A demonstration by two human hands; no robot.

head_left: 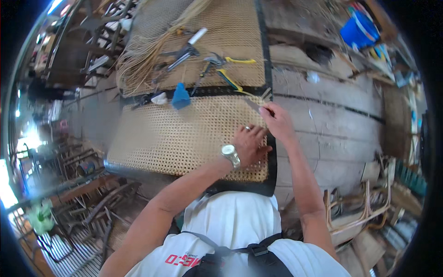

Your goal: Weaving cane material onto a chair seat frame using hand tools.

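Observation:
A woven cane panel [175,134] in a dark frame [272,173] lies before me. My left hand [249,144], with a ring and a wristwatch [230,155], rests on the weave near its right edge, fingers spread. Just beyond it, my right hand [278,123] grips a knife; the blade [252,105] points away to the left over the panel's far right corner. A few loose cane ends [266,93] stick up beside the blade. How the fingers wrap the knife handle is partly hidden.
Yellow-handled pliers [229,79], a white-handled tool [197,37], a blue piece [181,97] and long cane strands [145,57] lie on the far cane section. A blue bucket [359,30] stands far right. Chair frames [360,210] crowd both sides of the plank floor [323,120].

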